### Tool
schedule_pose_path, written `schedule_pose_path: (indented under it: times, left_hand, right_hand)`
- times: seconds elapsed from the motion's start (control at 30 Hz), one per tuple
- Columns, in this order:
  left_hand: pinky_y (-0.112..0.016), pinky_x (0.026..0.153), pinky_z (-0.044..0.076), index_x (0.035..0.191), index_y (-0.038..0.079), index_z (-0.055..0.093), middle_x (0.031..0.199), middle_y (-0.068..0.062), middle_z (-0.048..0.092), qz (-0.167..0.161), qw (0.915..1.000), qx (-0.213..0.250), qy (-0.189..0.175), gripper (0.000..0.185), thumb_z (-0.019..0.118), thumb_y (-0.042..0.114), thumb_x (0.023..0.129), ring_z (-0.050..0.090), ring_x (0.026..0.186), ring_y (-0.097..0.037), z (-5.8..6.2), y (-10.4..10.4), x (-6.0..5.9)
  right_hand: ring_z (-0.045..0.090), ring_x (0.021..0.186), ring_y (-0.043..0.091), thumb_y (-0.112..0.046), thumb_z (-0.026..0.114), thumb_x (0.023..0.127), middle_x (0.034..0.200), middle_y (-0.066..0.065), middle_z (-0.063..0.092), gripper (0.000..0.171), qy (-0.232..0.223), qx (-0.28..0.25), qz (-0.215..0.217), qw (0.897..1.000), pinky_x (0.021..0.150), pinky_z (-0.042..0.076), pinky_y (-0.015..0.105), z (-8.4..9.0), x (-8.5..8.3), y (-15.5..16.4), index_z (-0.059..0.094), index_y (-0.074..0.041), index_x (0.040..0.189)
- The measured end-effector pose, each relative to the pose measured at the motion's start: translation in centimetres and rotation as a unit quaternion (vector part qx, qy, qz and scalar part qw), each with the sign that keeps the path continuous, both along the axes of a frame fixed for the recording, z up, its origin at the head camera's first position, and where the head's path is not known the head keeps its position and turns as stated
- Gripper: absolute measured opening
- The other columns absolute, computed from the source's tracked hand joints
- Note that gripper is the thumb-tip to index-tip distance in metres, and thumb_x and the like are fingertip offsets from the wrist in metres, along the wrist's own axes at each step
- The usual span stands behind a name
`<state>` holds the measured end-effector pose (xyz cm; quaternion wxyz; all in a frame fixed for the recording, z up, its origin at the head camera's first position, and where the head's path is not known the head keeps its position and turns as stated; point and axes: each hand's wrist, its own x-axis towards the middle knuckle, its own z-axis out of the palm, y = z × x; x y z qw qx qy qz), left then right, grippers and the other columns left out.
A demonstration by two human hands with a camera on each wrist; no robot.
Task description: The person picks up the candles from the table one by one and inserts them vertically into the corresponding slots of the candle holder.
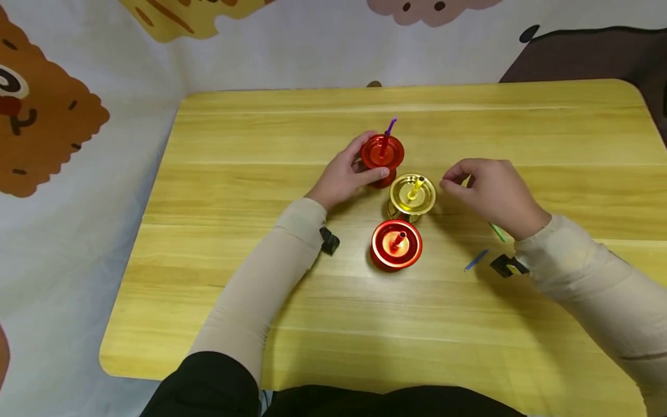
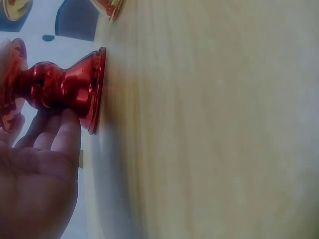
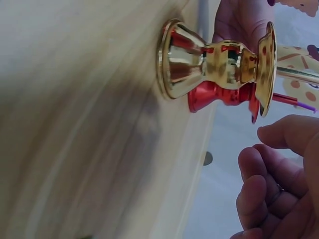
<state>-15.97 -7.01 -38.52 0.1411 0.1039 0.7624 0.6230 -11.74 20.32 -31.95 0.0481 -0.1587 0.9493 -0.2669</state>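
Observation:
At the back of the group, a red candlestick (image 1: 383, 153) stands upright on the table, a purple candle (image 1: 391, 126) rising from its central tube. My left hand (image 1: 348, 169) grips this candlestick, thumb and fingers on opposite sides of it; in the left wrist view the fingers (image 2: 65, 132) lie against its waist. A gold candlestick (image 1: 413, 197) stands in the middle, and nearest me is a second red candlestick (image 1: 396, 246), both with bare tubes. Just right of the gold dish hovers my right hand (image 1: 490, 188), its fingers loosely bent with nothing between thumb and fingertips (image 3: 251, 194).
A short blue candle (image 1: 476, 260) lies on the wooden table (image 1: 234, 174) below my right wrist. Part of a green candle (image 1: 498, 232) shows beside that wrist. Dark clips (image 1: 508, 266) hang at both sleeve cuffs. A printed cloth (image 1: 286, 58) stands behind the table.

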Motion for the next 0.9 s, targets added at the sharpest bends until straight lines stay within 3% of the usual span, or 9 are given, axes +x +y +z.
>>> schedule_pose_path:
  times: [0.1, 0.33, 0.57, 0.73, 0.9]
  left_hand:
    - [-0.024, 0.103, 0.047, 0.155, 0.026, 0.037, 0.144, 0.001, 0.054, 0.001, 1.0, -0.002, 0.001, 0.079, 0.08, 0.025, 0.088, 0.058, 0.126, -0.016, 0.0, -0.1, 0.0]
    - [-0.025, 0.106, 0.046, 0.156, 0.016, 0.034, 0.15, -0.007, 0.049, -0.001, 0.9998, -0.011, -0.019, 0.076, 0.075, 0.014, 0.092, 0.055, 0.13, -0.022, 3.0, -0.3, 1.2]
    - [-0.024, 0.104, 0.046, 0.156, 0.025, 0.034, 0.149, -0.003, 0.05, 0.002, 0.9999, -0.003, -0.014, 0.078, 0.077, 0.019, 0.091, 0.056, 0.129, -0.02, 0.5, -0.3, 0.1]
    - [-0.024, 0.103, 0.047, 0.155, 0.026, 0.037, 0.145, 0.001, 0.053, 0.001, 1.0, -0.004, -0.005, 0.079, 0.079, 0.023, 0.089, 0.057, 0.126, -0.016, 0.1, -0.2, 0.0]
    - [-0.024, 0.103, 0.047, 0.155, 0.024, 0.037, 0.143, 0.002, 0.055, -0.001, 1.0, 0.0, -0.001, 0.079, 0.08, 0.024, 0.088, 0.058, 0.125, -0.014, 0.1, -0.2, 0.1]
  right_hand:
    - [0.057, 0.066, 0.016, -0.027, 0.068, 0.095, 0.086, 0.003, 0.072, 0.018, -0.01, 0.006, -0.003, 1.0, 0.057, 0.041, 0.027, -0.3, 0.4, 0.6, 0.077, -0.011, 0.094]
    - [0.057, 0.065, 0.017, -0.027, 0.069, 0.094, 0.086, 0.001, 0.071, 0.017, -0.026, 0.013, -0.013, 0.999, 0.057, 0.042, 0.027, -0.7, 1.2, 1.6, 0.076, -0.012, 0.092]
    - [0.052, 0.058, 0.016, -0.028, 0.068, 0.095, 0.087, 0.004, 0.071, 0.021, -0.045, 0.032, -0.016, 0.998, 0.053, 0.041, 0.029, -1.1, 1.9, 3.1, 0.075, -0.009, 0.096]
    - [0.052, 0.055, 0.016, -0.03, 0.069, 0.095, 0.086, 0.004, 0.071, 0.023, -0.051, 0.055, -0.019, 0.997, 0.053, 0.041, 0.03, -1.7, 2.2, 4.6, 0.076, -0.009, 0.097]
    - [0.057, 0.064, 0.016, -0.033, 0.068, 0.096, 0.087, 0.003, 0.072, 0.025, -0.064, 0.072, -0.03, 0.995, 0.061, 0.044, 0.033, -2.4, 2.2, 6.1, 0.076, -0.009, 0.097]
